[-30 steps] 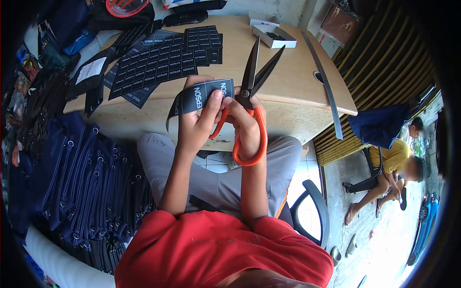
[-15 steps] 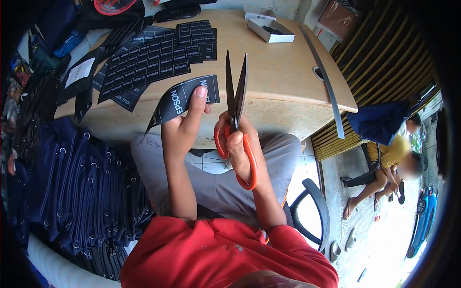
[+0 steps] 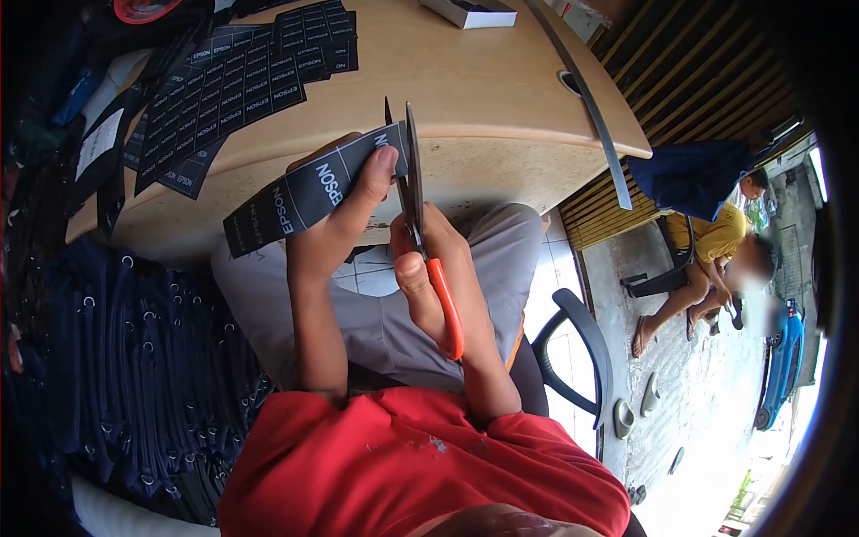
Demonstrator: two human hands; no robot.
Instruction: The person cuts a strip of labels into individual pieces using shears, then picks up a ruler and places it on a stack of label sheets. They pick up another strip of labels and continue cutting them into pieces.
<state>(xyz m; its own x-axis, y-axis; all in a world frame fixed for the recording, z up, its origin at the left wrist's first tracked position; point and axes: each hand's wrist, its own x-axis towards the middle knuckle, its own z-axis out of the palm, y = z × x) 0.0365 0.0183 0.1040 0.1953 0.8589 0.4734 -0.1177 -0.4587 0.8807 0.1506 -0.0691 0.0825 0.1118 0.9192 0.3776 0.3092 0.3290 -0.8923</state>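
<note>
A black strip printed with white EPSON lettering [image 3: 302,190] is pinched in my left hand [image 3: 338,228], thumb on top near its right end. The strip's other end slopes down to the left. My right hand [image 3: 443,277] grips scissors [image 3: 412,192] with orange handles, the blades pointing away from me. Those blades are slightly apart and straddle the strip's right edge, close beside my left thumb. Both hands are above my lap, in front of the table edge. Several black EPSON-printed sheets [image 3: 228,89] lie overlapping on the table to the left.
The wooden table [image 3: 447,85] carries a long metal ruler [image 3: 586,103] at right, jutting past the edge, and a white box [image 3: 474,12] at the back. Navy straps with metal rings [image 3: 134,358] hang at left. A chair armrest [image 3: 586,358] and a seated person [image 3: 716,246] are at right.
The scissors have moved from beside the strip onto its right edge, and their blades have closed partway. The strip has turned to show more of its printed face. The view has shifted.
</note>
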